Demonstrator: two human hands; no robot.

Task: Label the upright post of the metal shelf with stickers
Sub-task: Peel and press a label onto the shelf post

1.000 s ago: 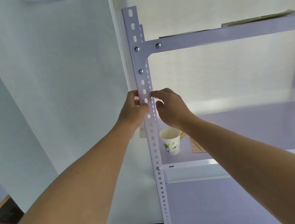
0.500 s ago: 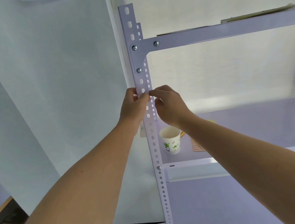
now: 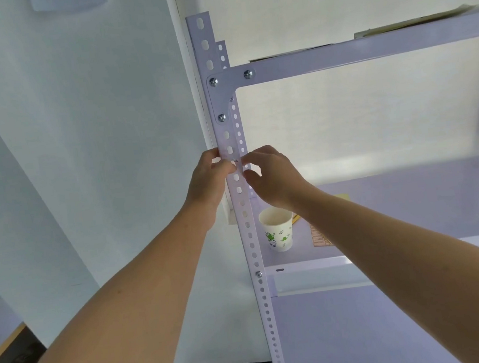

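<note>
My left hand (image 3: 208, 182) curls round the post (image 3: 250, 240) to steady it; my right hand (image 3: 274, 177) pinches what looks like a sticker (image 3: 235, 161) against its front.

A small office or storeroom is suggested, perhaps, by a bolted metal shelf (image 3: 367, 50) set against plain white walls (image 3: 91, 139), a paper cup (image 3: 277, 232) and a desk edge (image 3: 3, 346).

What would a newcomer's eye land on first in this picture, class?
First, the left hand and right hand meeting on the front of the pale lilac perforated metal post, centre frame, below its bolted corner bracket. Next, the white paper cup with green leaf print standing on the shelf right of the post, just below the right wrist.
</note>
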